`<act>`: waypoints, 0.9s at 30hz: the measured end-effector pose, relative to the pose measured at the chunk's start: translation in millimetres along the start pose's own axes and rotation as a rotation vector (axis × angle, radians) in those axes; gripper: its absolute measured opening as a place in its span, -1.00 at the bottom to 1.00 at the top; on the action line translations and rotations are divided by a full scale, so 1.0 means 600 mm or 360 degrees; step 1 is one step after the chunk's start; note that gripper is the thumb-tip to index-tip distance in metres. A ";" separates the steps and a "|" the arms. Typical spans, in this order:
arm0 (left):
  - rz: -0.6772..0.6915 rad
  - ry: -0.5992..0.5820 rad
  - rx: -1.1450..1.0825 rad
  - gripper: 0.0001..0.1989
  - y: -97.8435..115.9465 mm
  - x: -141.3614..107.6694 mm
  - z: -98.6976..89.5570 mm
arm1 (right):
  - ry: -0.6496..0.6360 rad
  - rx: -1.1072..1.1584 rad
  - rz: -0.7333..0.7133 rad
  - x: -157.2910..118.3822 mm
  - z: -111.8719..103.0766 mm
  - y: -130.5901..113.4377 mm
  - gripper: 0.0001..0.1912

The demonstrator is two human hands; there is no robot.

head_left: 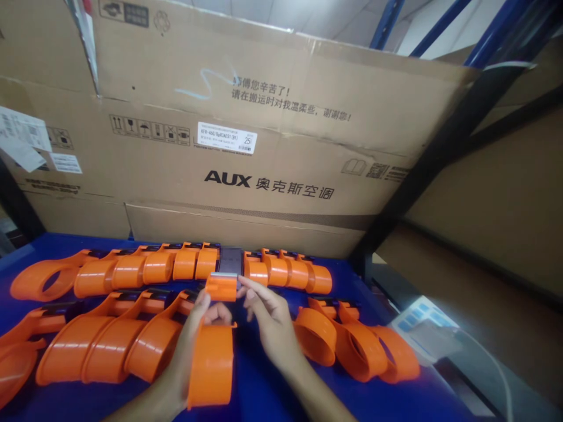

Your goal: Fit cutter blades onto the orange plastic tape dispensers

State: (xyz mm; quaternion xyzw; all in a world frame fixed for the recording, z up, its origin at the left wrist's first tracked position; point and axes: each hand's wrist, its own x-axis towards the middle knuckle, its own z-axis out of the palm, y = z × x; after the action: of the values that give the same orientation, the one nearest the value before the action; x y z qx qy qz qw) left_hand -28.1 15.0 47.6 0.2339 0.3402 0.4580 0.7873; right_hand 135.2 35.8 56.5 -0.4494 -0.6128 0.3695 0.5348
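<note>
- One big cardboard box (246,135) stands along the back edge of the blue surface (264,387), printed with "AUX".
- Two rows of orange tape dispensers (132,266) lie on the surface, one row by the box, one nearer; a smaller group (352,343) lies to the right.
- One orange tape dispenser (213,351) is held in the middle, above the surface, between both hands.
- The left hand (189,346) is wrapped around its round body.
- The right hand (268,322) pinches its top end with narrow fingertips (246,287).
</note>
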 end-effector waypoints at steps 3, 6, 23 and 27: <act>0.0146 0.0000 -0.0116 -0.37 0.003 0.000 -0.007 | -0.0129 -0.0324 -0.0180 0.012 0.015 0.003 -0.59; 0.0218 -0.0033 -0.0181 -0.36 0.006 -0.001 0.000 | -0.0525 -0.0717 -0.0414 0.022 0.027 -0.010 -0.45; 0.0003 0.0092 -0.0184 -0.42 0.001 -0.006 0.011 | -0.0474 -0.1459 -0.0338 0.007 0.031 0.020 -0.74; -0.0011 0.0127 -0.0120 -0.39 0.003 -0.006 0.016 | -0.0293 -0.1369 -0.0365 0.005 0.016 0.004 -0.76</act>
State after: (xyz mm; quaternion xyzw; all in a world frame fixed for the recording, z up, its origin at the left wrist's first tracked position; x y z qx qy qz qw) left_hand -23.5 12.1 56.3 0.1844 0.3545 0.4768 0.7829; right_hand 126.2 39.4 53.9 -0.5252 -0.8014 0.0582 0.2802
